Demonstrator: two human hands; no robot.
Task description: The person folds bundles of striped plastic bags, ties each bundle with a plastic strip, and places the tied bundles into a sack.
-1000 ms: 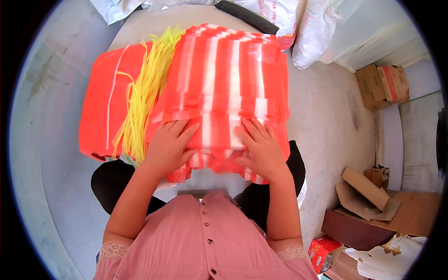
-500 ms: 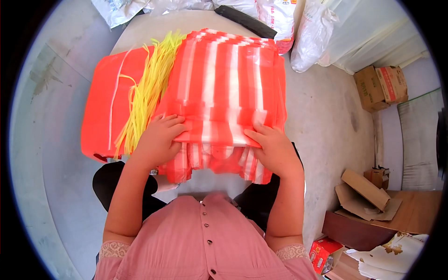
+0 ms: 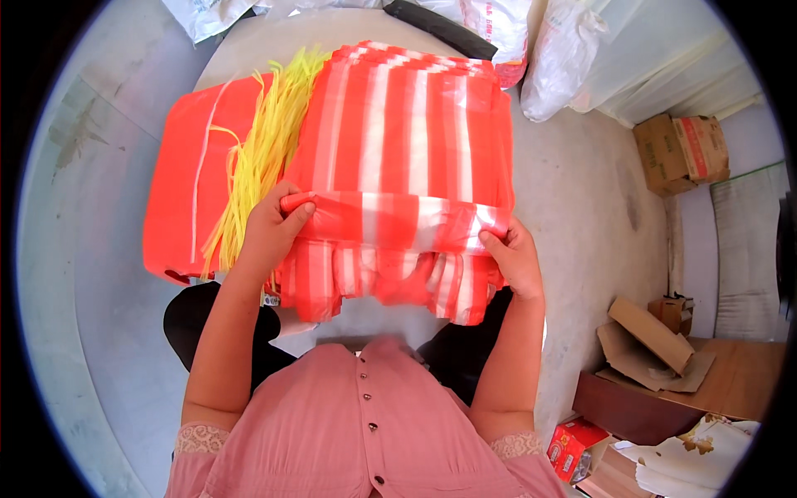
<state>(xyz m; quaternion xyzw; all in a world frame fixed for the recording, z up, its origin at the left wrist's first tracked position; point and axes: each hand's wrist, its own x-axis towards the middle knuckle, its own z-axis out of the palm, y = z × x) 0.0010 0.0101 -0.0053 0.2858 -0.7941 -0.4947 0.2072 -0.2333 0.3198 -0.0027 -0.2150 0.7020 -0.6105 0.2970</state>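
**Left hand and right hand grip the two ends of a folded strip of striped plastic**

The folded strip, red with white bands, lies crosswise over the near part of a stack of striped plastic. The left hand is closed on its left end, thumb on top; the right hand pinches the right end in the same way, at the right edge of the stack. Between the hands the strip runs nearly straight, with a shine near its right end. Whether it is a separate piece or the folded-over top layer of the stack, I cannot tell.

Below the strip, toward the person, ruffled ends of the same striped plastic stick out from the near edge of the stack. The far edge shows several layers, slightly fanned. What carries the stack is hidden.

To the left stands a red plastic block, with a bunch of yellow strands lying along its right edge, against the left edge of the stack. A thin pale strip runs down the block's top. Beyond the far edge of the stack lies a black bundle, near a white plastic bag.
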